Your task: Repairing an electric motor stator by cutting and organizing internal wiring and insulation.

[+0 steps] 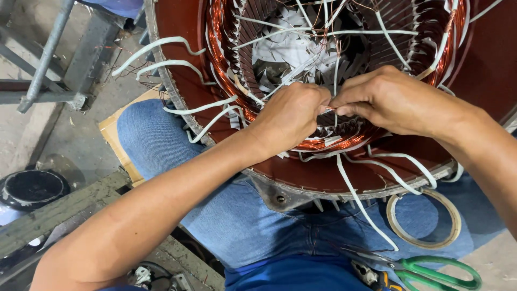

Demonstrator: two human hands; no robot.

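A large round motor stator point(183, 32) with a dark red housing lies against my lap. Copper wire windings point(221, 48) run around its inner rim, with several white sleeved leads point(199, 108) sticking out. My left hand point(288, 116) and my right hand point(385, 99) meet at the near rim, fingers pinched together on a thin copper wire end point(327, 109) and a white lead. White insulation paper strips point(291, 51) fill the bore.
A roll of tape point(423, 218) rests on my right thigh. Green-handled scissors point(439, 272) and pliers point(371, 276) lie on my lap. A grey metal frame point(48, 54) stands at the left, a black round can point(32, 188) on the floor, cardboard point(116, 134) under my leg.
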